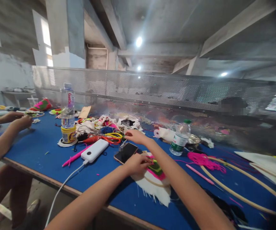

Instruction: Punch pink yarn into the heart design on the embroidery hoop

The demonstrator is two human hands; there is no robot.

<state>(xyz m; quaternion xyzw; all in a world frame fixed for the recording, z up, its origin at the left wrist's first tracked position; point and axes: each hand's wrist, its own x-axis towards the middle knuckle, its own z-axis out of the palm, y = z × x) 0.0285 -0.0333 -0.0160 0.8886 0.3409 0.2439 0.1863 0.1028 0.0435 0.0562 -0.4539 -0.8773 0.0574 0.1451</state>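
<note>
My left hand (137, 164) is closed on the near-left part of an embroidery piece (154, 188), white frayed cloth in a wooden hoop with pink and green yarn stitching. My right forearm crosses above this piece. My right hand (137, 136) reaches left over the heap of scraps, fingers stretched out beside scissors with orange handles (114, 140) and a yellow loop (114, 135); its fingertips are partly hidden, and whether they touch anything is unclear. A black-screened phone (126, 152) lies between my hands.
A white power bank (95, 150) with a cable and a pink pen-like tool (74, 156) lie left. A water bottle (180, 138), pink yarn (206, 160) and a large hoop (238, 195) are right. Another person's hands (22, 120) work far left. Mesh panel (138, 92) behind.
</note>
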